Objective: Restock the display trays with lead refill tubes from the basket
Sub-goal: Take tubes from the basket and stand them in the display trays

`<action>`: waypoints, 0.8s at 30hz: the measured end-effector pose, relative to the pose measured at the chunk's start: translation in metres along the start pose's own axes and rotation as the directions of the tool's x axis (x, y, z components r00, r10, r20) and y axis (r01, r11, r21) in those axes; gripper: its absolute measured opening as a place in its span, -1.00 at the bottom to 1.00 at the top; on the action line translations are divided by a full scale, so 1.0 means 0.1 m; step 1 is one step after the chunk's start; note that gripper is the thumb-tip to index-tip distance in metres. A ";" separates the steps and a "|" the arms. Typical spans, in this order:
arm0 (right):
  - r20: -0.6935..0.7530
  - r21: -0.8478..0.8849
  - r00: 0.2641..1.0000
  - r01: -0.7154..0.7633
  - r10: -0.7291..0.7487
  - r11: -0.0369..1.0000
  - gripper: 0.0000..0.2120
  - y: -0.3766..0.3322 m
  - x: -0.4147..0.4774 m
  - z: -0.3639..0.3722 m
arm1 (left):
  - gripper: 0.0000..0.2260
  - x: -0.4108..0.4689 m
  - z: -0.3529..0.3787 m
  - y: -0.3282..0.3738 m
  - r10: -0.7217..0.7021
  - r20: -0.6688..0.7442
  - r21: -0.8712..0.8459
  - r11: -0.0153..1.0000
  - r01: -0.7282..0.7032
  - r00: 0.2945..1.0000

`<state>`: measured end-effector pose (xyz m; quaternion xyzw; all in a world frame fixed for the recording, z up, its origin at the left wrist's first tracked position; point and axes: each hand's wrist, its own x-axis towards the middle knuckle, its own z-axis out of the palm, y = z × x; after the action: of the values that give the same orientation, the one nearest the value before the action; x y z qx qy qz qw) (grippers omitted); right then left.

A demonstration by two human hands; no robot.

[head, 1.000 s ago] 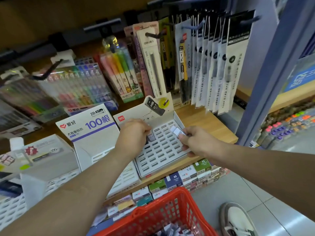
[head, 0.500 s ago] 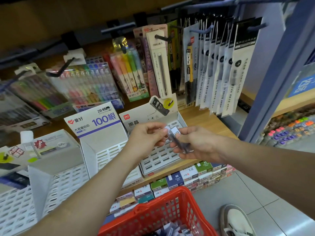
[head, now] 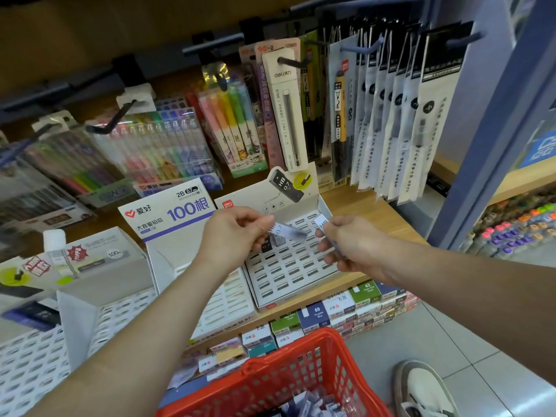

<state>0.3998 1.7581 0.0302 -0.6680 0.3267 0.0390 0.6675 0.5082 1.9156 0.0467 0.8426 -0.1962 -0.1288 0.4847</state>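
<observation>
Stationery-shop wooden shelf (head: 370, 215): above the red basket (head: 301, 356) at bottom centre, the hands have just parted, left hand (head: 231, 236) pinching one lead refill tube (head: 287, 231), right hand (head: 355, 248) gripping spare tubes (head: 322, 222), over the near-empty HB display tray (head: 294, 266); slotting likely next.

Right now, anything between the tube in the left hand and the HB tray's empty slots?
Nothing visible. The left hand pinches the tube above the tray; empty slots lie below it. The right hand, holding another tube, hovers over the tray's right side.
</observation>
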 end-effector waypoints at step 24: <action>0.037 -0.007 0.997 0.073 -0.072 0.997 -0.86 0.13 0.06 -0.03 | -0.88 0.08 0.32 -0.29 0.370 0.037 0.626 0.716 -0.310 0.928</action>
<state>0.3969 1.7543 0.0167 -0.6814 0.2898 0.0283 0.6715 0.5089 1.9010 0.0053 0.9088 -0.3568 0.0727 0.2036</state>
